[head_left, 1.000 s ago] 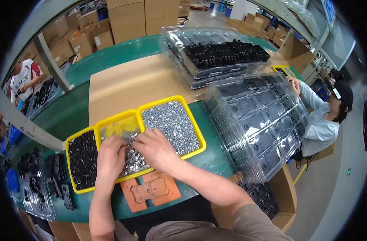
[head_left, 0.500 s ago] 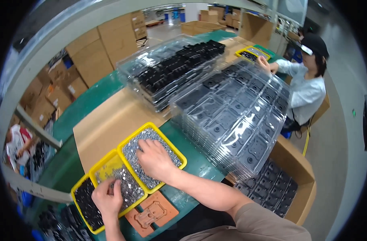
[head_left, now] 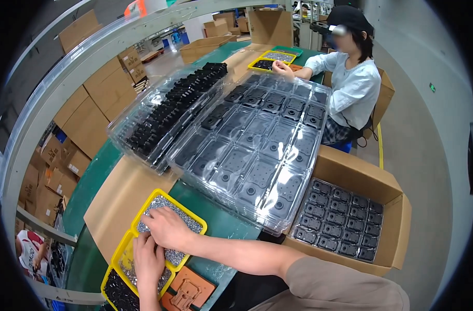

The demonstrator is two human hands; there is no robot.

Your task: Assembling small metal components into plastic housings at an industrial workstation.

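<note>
My right hand (head_left: 168,228) reaches over the far yellow bin of small silver metal pieces (head_left: 182,207), its fingertips bent at the bin's left side. Beside it, my left hand (head_left: 148,259) is above the middle yellow bin of shiny metal pieces (head_left: 126,264). The fingertips of both hands come close together near the shared rim. Both hands have curled fingers, and anything in them is too small or hidden to make out. The near bin holds small black parts (head_left: 120,291). An orange fixture plate (head_left: 189,291) with a shaped recess lies right of the bins.
A stack of clear plastic trays with black parts (head_left: 249,160) stands beyond my right arm. Left of it are trays of upright black parts (head_left: 177,106). An open cardboard box (head_left: 394,223) with filled trays stands at right. A co-worker (head_left: 350,85) sits at the far right.
The view has swung right and tilted. My left hand has moved from over the middle bin's near side up toward my right hand, and their fingertips are now close together.
</note>
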